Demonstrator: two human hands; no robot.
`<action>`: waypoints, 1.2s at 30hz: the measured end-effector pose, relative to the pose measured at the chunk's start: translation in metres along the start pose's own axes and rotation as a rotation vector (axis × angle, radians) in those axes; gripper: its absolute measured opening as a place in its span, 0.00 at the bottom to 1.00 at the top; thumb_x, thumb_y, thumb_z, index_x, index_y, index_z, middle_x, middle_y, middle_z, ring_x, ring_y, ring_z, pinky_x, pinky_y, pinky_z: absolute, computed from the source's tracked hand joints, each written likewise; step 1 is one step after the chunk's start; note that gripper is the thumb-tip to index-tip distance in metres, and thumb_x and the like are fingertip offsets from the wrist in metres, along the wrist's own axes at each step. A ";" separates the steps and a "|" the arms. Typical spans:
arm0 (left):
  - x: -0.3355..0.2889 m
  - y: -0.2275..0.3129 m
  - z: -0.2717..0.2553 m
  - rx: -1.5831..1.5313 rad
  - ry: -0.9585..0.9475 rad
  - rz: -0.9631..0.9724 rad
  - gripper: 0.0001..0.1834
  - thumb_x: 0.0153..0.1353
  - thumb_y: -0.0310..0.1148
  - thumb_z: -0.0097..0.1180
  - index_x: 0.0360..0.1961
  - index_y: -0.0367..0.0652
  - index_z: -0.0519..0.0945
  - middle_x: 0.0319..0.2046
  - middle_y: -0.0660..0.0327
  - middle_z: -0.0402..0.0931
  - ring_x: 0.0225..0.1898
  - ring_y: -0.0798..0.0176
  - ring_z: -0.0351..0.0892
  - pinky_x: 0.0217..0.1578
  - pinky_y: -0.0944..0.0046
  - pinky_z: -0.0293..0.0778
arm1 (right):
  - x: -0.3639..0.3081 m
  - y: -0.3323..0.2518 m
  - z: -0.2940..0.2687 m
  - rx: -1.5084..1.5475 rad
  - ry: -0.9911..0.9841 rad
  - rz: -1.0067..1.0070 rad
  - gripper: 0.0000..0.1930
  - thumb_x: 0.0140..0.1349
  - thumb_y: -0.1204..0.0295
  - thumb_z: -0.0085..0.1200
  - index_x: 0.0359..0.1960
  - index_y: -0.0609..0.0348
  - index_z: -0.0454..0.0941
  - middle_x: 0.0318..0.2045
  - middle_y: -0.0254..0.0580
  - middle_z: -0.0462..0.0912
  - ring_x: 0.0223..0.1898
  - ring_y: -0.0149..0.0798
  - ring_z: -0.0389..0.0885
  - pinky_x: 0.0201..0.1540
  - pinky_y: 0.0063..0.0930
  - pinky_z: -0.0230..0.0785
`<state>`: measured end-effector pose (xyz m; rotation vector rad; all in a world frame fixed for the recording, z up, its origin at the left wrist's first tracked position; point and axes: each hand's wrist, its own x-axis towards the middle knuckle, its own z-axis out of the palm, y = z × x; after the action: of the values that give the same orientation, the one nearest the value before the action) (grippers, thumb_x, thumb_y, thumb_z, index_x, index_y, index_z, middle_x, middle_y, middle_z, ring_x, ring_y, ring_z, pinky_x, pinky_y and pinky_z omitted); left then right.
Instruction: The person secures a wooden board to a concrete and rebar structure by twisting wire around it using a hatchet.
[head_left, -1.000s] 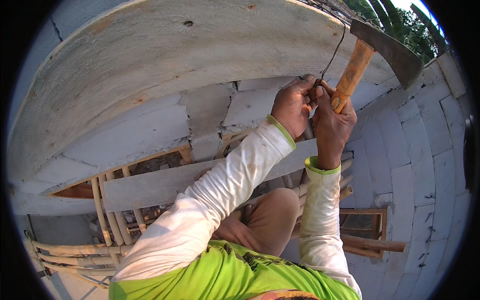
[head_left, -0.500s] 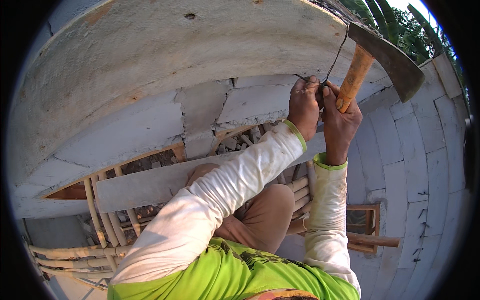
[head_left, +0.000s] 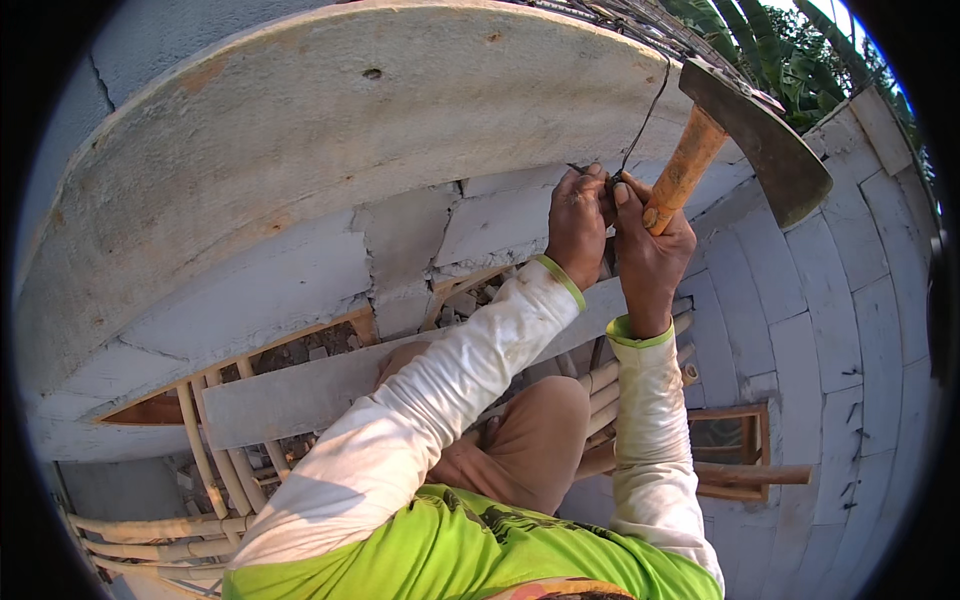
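Note:
My left hand and my right hand meet below the lower edge of a long wooden board. The fingers of both are closed on a thin dark wire, which runs down over the board's face from its top edge. Where the wire is twisted or bunched, the fingertips partly hide it. Also in my right hand is a hatchet; its orange wooden handle slants up out of the palm, and the dark blade points right, clear of the board.
Pale block walls stand behind the board and at right. Bamboo poles and a grey plank lie below, near my bent leg. A wooden frame is set in the right wall. Rods lie along the board's top.
Both hands, with the wire and the hatchet, sit slightly further left and lower in view. The whole view has shifted a little too. The grip on the wire looks the same.

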<state>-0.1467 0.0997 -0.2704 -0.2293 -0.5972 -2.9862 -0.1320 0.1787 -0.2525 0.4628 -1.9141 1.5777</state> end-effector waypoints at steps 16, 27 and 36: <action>0.002 0.007 -0.011 0.282 -0.149 0.034 0.13 0.70 0.36 0.41 0.37 0.37 0.72 0.33 0.60 0.72 0.38 0.67 0.72 0.43 0.62 0.70 | -0.008 -0.002 0.003 0.111 0.026 0.092 0.10 0.62 0.75 0.60 0.43 0.68 0.81 0.29 0.32 0.82 0.31 0.20 0.75 0.35 0.17 0.69; 0.003 0.017 -0.008 0.135 -0.121 -0.219 0.17 0.71 0.38 0.39 0.38 0.33 0.72 0.35 0.48 0.79 0.37 0.51 0.82 0.45 0.53 0.77 | 0.033 -0.051 -0.003 0.110 0.086 0.124 0.12 0.62 0.68 0.62 0.38 0.65 0.81 0.22 0.27 0.77 0.23 0.19 0.71 0.25 0.17 0.63; 0.010 0.021 -0.013 0.071 -0.117 -0.283 0.16 0.72 0.37 0.37 0.37 0.33 0.71 0.34 0.49 0.78 0.39 0.47 0.82 0.47 0.47 0.77 | 0.089 -0.076 0.013 0.152 -0.038 0.133 0.09 0.61 0.70 0.62 0.35 0.63 0.78 0.16 0.27 0.71 0.12 0.19 0.64 0.13 0.15 0.56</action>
<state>-0.1557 0.0754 -0.2725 -0.3426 -0.8094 -3.2309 -0.1552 0.1585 -0.1393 0.4393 -1.8948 1.8210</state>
